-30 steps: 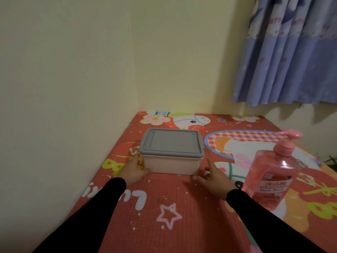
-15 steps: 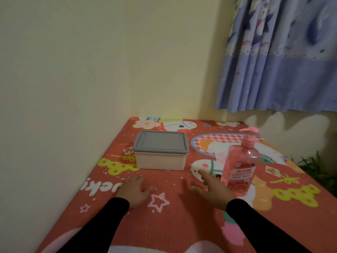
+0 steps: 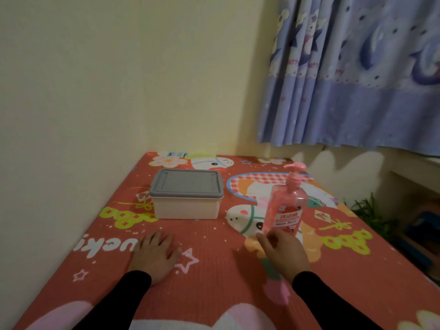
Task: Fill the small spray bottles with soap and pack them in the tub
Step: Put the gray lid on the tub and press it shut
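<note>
A cream tub (image 3: 185, 207) with a shut grey lid (image 3: 187, 184) stands on the red cartoon mat (image 3: 214, 277) near the left wall. To its right a pink soap pump bottle (image 3: 285, 206) stands upright. My left hand (image 3: 154, 256) lies flat on the mat, fingers spread, well in front of the tub. My right hand (image 3: 284, 253) hovers just in front of the soap bottle's base with fingers apart and holds nothing. No small spray bottles are visible.
Cream walls meet in the corner behind the mat. A blue patterned curtain (image 3: 357, 79) hangs at the right. Beyond the mat's right edge are a green plant (image 3: 371, 213) and a low white shelf (image 3: 414, 172).
Both hands have let go of the tub and drawn back toward me. The view has pulled away from the tub, and my right hand has shifted toward the soap bottle.
</note>
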Tool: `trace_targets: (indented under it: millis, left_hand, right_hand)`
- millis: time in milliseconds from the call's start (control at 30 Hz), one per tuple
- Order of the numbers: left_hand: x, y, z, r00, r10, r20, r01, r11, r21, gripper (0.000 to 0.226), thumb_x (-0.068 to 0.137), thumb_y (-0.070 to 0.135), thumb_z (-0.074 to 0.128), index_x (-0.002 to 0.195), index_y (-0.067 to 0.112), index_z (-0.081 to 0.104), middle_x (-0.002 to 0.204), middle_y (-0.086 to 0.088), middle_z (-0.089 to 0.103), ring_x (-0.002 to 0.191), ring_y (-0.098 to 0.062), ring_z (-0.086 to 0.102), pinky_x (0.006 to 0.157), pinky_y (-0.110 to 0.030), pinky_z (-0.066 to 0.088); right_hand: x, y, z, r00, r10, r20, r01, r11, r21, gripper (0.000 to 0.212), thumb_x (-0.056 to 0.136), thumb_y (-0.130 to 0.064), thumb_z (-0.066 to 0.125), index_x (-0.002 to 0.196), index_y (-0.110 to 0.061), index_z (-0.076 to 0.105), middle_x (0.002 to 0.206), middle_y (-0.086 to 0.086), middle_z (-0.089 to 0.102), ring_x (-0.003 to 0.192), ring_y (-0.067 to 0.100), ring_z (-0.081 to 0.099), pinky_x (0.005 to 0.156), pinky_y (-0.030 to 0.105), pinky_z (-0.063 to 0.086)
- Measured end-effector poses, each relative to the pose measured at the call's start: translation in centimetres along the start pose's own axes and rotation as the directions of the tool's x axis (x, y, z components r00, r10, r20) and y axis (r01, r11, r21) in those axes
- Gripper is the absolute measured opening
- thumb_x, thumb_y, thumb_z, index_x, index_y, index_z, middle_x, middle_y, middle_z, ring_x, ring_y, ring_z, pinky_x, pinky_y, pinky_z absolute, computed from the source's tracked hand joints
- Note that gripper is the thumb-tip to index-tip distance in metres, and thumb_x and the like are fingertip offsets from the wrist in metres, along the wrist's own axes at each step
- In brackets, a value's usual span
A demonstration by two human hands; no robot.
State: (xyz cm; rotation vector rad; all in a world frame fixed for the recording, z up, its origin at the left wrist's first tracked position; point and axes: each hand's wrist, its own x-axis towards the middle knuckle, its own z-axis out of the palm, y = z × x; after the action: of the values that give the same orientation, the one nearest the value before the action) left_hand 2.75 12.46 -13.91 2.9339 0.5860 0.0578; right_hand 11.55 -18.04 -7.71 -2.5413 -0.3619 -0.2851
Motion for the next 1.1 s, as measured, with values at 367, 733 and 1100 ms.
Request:
trace_targets:
  millis: [367, 733, 1100]
  left_hand:
    - [0.0, 0.3, 0.3, 0.999, 0.009, -0.036, -0.009, 1.000, 0.004, 0.067, 0.093, 0.066, 0.020, 0.151, 0.033, 0.027, 0.161, -0.001, 0.020, 0.146, -0.026, 0.016, 0.118, -0.044, 0.013]
    - [-0.1, 0.2, 0.2, 0.998, 0.018, -0.054, -0.019, 1.000, -0.007, 0.066, 0.092, 0.065, 0.023, 0.149, 0.032, 0.029, 0.159, -0.002, 0.023, 0.145, -0.026, 0.018, 0.118, -0.044, 0.014]
    - [-0.4, 0.4, 0.1, 0.997, 0.010, -0.075, -0.012, 1.000, -0.024, 0.091, 0.071, 0.070, -0.001, 0.147, 0.031, 0.033, 0.157, 0.000, 0.028, 0.143, -0.024, 0.021, 0.117, -0.043, 0.017]
  right_hand:
    - [1.6, 2.6, 0.3, 0.920, 0.358, -0.158, -0.304, 0.908, 0.289, 0.125, 0.059, -0.065, 0.078, 0.151, -0.009, 0.013, 0.149, 0.022, 0.029, 0.137, 0.036, 0.032, 0.105, 0.049, 0.036]
    - [4.2, 2.7, 3.5, 0.894, 0.362, -0.265, -0.198, 0.848, 0.492, 0.104, 0.043, -0.056, 0.085, 0.128, -0.021, 0.035, 0.117, 0.004, 0.060, 0.105, 0.025, 0.062, 0.086, 0.046, 0.056]
    - [7.5, -0.8, 6.4, 0.931, 0.260, -0.255, -0.094, 0.848, 0.521, 0.079, 0.059, -0.037, 0.088, 0.118, -0.018, 0.039, 0.110, 0.001, 0.061, 0.094, 0.019, 0.062, 0.079, 0.032, 0.053]
